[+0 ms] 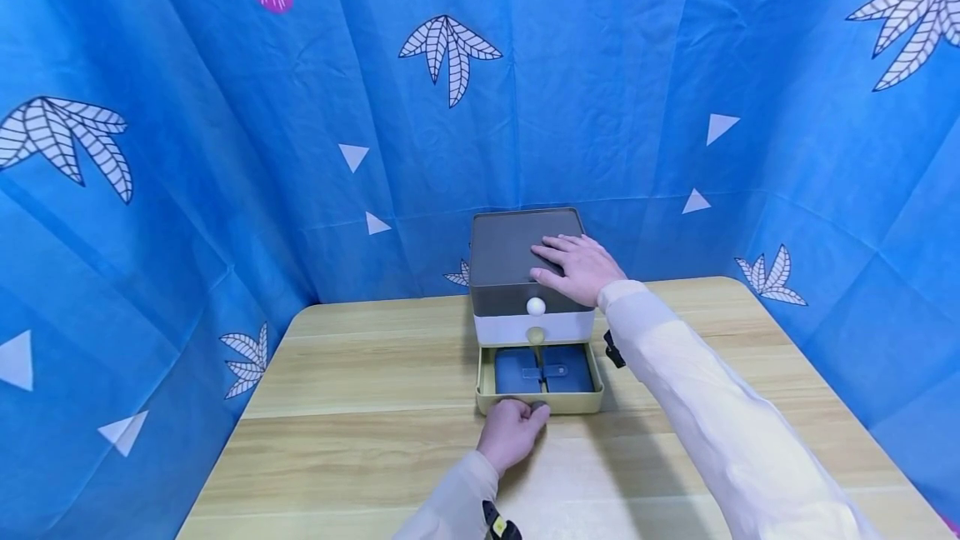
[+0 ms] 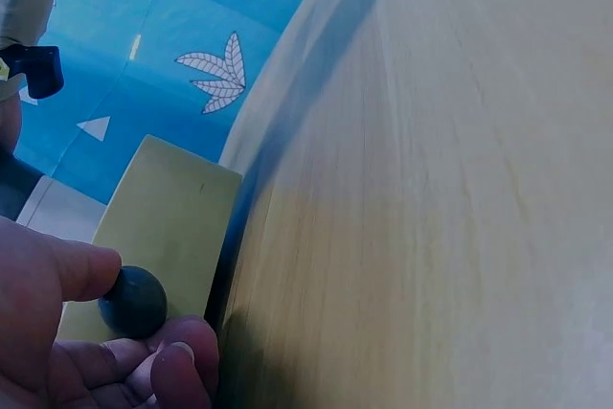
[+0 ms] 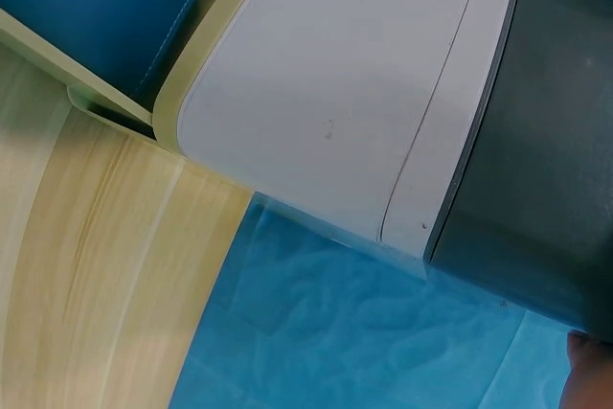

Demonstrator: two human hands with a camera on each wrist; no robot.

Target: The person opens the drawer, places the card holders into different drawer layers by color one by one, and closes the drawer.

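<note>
A small tiered drawer box (image 1: 525, 252) with a dark grey top stands at the back of the table. Its bottom yellow-green drawer (image 1: 581, 405) is pulled out. Inside lies a blue wallet-like case (image 1: 566, 367) with a snap strap, seen partly in the right wrist view as a stitched blue cover (image 3: 105, 16). My left hand (image 1: 510, 436) pinches the drawer's dark round knob (image 2: 134, 304) between thumb and fingers. My right hand (image 1: 577, 265) rests with spread fingers on the box's grey top, near its right edge.
Above the open drawer, the white middle tier (image 1: 491, 329) and grey top tier are closed, with a white knob (image 1: 536, 307) on the grey one. The wooden table (image 1: 360, 373) extends to both sides. A blue patterned curtain (image 1: 600, 107) hangs behind and around it.
</note>
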